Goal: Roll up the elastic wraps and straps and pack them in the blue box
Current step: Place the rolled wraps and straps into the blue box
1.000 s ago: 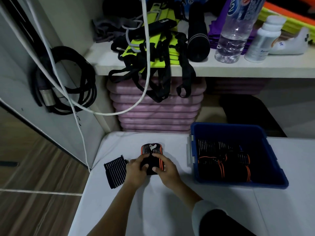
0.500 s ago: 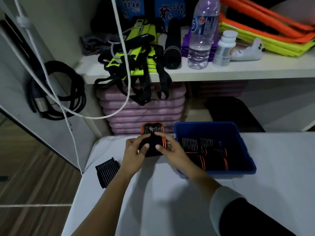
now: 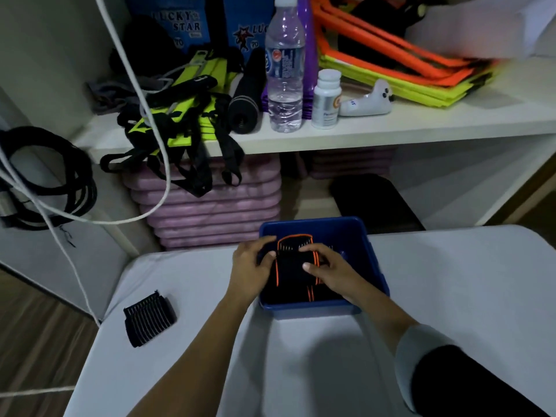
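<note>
With fingers of left hand [image 3: 249, 263] and right hand [image 3: 331, 273] pinching the rolled wrap [image 3: 293, 266], lower against the left wall of the blue box [image 3: 331, 227]; release only once seated.

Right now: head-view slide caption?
Left hand and right hand hold an orange-trimmed wrap over the blue box; a striped wrap lies on the table.

White shelf [image 3: 391, 132], wooden floor [image 3: 33, 332].
</note>
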